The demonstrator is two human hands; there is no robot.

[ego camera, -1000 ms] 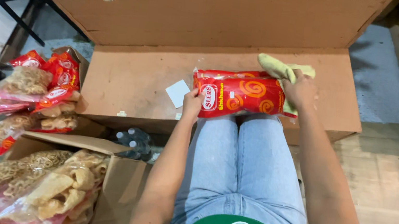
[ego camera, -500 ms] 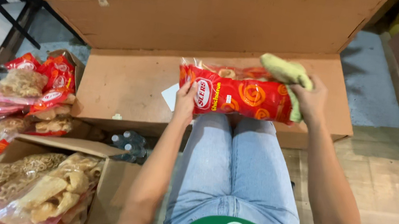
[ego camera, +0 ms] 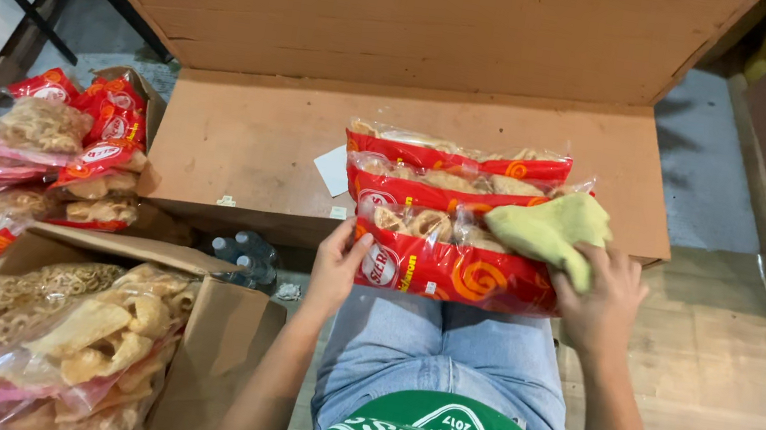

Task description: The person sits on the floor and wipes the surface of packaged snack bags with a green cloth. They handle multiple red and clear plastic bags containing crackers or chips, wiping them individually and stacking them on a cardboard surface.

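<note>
So the person's got a red snack bag (ego camera: pixel 441 269) lying across their lap, long axis running left to right, its far edge at the edge of the low brown worktop (ego camera: pixel 253 140). Left hand (ego camera: pixel 335 267) has its fingers clamped on the bag's left end. Right hand (ego camera: pixel 602 303) is at the right end, fingers closed around a yellow-green cloth (ego camera: pixel 548 230) resting on the bag's top right corner. Can't tell if that hand pinches the bag too. Two more red bags (ego camera: pixel 455 170) sit just beyond on the worktop, lined up the same way. Both hands are equally close, one per end.
</note>
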